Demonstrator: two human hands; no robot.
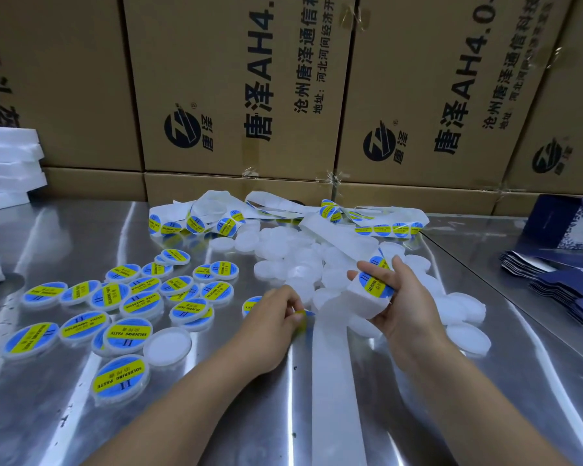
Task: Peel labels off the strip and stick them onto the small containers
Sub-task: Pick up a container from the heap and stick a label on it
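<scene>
Two bare hands work over a shiny steel table (81, 237). The left hand (276, 319) pinches a round blue-and-yellow label (304, 313) between thumb and fingertips, just above the table. The right hand (403, 306) grips a white paper backing strip (334, 381), which bends over its fingers and trails toward the viewer. Plain translucent round plastic containers (303, 253) are heaped behind the hands. Labelled containers (127, 334) lie scattered to the left.

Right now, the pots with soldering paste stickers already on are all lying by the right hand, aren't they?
No: the labelled containers lie by the left hand. By the right hand lie plain white containers, as the head view shows.
</scene>
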